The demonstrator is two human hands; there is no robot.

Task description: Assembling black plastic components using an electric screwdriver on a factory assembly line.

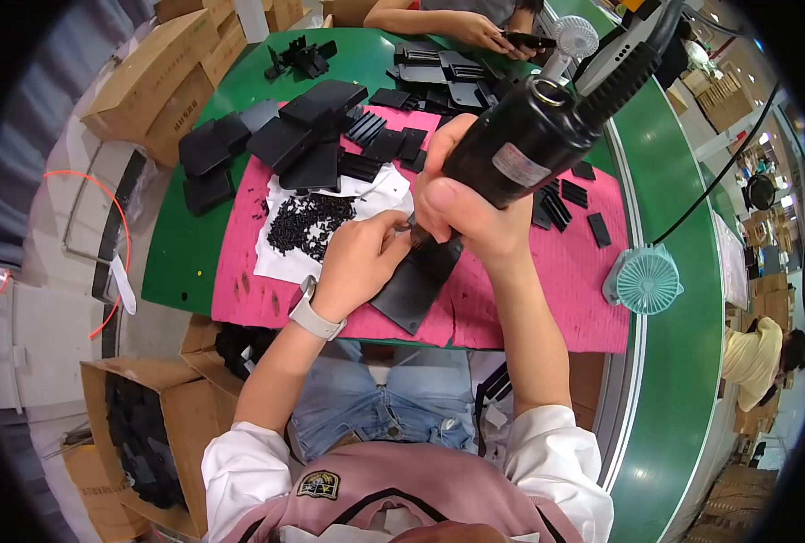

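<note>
My right hand [477, 210] wraps round a thick black electric screwdriver [531, 136], held tilted with its cable running off to the upper right. Its lower end meets a black plastic panel [410, 294] lying on the pink mat [547, 303]. My left hand [359, 258] has its thumb and fingers pressed together at the panel, close to the driver's tip; whatever small part they may also pinch is hidden. Beside that hand, a heap of small black screws [305, 226] is spread on white paper [271, 261].
Black plastic cases [307, 127] are stacked beyond the screws. Finned black pieces [556, 210] lie on the right. A teal fan [647, 280] stands by the table's right rail. Across the green table [172, 271], another person's hands [493, 34] hold a dark object. An open carton [181, 434] sits lower left.
</note>
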